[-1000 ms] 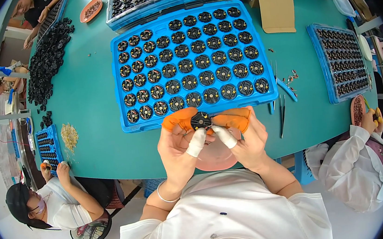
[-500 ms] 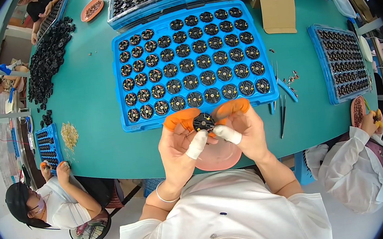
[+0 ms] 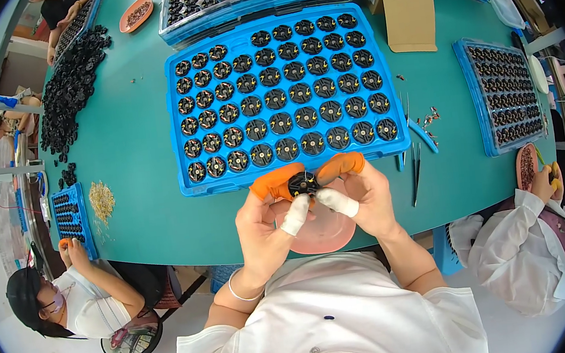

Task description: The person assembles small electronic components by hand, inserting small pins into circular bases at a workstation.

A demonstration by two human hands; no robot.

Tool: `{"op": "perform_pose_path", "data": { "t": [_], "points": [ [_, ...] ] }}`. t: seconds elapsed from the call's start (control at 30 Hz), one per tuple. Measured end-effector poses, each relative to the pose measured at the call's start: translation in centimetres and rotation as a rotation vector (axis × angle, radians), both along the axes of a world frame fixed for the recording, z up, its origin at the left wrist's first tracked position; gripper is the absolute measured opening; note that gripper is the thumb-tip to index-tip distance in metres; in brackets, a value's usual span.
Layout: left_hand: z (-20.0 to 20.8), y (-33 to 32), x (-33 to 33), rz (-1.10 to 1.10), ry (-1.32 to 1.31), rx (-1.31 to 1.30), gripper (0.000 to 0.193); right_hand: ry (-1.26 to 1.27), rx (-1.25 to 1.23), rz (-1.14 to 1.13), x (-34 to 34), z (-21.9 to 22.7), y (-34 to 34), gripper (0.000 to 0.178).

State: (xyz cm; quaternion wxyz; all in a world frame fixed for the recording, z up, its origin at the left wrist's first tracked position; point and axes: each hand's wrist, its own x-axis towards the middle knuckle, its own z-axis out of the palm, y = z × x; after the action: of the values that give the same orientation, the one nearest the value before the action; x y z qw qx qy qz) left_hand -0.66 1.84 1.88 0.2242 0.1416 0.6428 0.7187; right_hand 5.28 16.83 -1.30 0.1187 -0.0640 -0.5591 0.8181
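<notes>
Pinching the black disc (image 3: pixel 302 184) from both sides, the left hand (image 3: pixel 262 225) and right hand (image 3: pixel 370 202) should steady it evenly, clear of the blue tray (image 3: pixel 239 45) at twelve o'clock.

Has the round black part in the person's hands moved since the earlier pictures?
Yes, slightly: against the large blue tray, the round black part now sits a little farther right and lower in the picture.

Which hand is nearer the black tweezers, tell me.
Right. The right hand is just left of the black tweezers; the left hand is farther left, at the black disc's left side.
</notes>
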Motion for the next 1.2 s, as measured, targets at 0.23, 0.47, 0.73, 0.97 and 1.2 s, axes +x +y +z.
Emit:
{"op": "perform_pose_path", "data": {
  "t": [0.23, 0.47, 0.73, 0.97, 1.2],
  "points": [
    [-1.0, 0.3, 0.3, 0.053, 0.260, -0.094, 0.034, -0.035, -0.041, -0.014, -0.2, 0.1, -0.4, 0.026],
    [-0.9, 0.6, 0.6, 0.107, 0.340, -0.115, 0.034, -0.012, -0.038, -0.019, -0.3, 0.3, -0.5, 0.027],
    [-0.6, 0.1, 0.0, -0.007, 0.392, -0.182, 0.041, -0.101, -0.102, -0.058, -0.3, 0.8, -0.4, 0.028],
    [-0.4, -0.2, -0.1, -0.046, 0.587, -0.226, 0.043, -0.074, -0.082, -0.076, -0.2, 0.9, -0.8, 0.029],
    [-0.9, 0.5, 0.1, -0.008, 0.291, -0.054, 0.043, -0.128, -0.131, -0.096, -0.3, 0.2, -0.4, 0.027]
  ]
}}
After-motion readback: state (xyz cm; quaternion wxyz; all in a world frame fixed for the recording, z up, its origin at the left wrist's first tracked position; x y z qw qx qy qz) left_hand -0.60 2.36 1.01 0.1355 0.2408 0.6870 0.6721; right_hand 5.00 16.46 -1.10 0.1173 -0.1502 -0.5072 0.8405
